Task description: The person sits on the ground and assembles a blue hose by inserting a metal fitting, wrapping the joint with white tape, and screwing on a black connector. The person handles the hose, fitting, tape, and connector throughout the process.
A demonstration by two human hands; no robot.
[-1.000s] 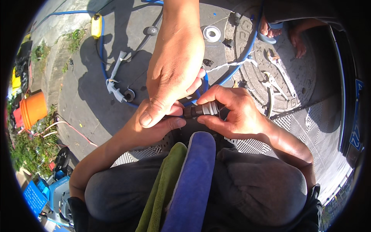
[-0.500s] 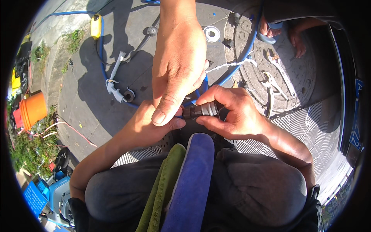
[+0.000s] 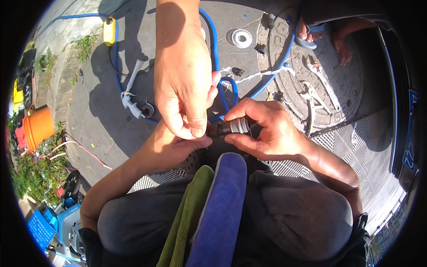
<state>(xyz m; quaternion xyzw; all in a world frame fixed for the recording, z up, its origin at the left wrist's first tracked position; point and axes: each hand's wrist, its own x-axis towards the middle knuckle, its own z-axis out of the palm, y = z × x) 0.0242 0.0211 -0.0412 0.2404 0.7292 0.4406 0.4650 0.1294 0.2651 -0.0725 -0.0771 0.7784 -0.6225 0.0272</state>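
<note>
A dark cylindrical hose fitting (image 3: 221, 129) with white bands (image 3: 240, 126) round its right part lies level above my knees. My right hand (image 3: 272, 129) pinches its right end between thumb and fingers. At its left end is my left hand (image 3: 171, 144), closed, its thumb along the near side; its fingers are largely covered by another person's hand (image 3: 187, 93). That hand reaches down from the far side, thumb and fingertips pressed together beside the fitting's left end; whether it holds anything cannot be made out.
A blue hose (image 3: 215, 44) loops across the paving. Further off lie a white tape roll (image 3: 242, 38), a wrench (image 3: 327, 86), pliers (image 3: 315, 99) and a white spray gun (image 3: 132, 95). Left stands an orange bucket (image 3: 38, 127). Purple (image 3: 220, 209) and green (image 3: 189, 213) cloths hang before me.
The other person's hand has shifted left and its fingertips have drawn together, baring more of the blue hose. My hands and the fitting have hardly moved.
</note>
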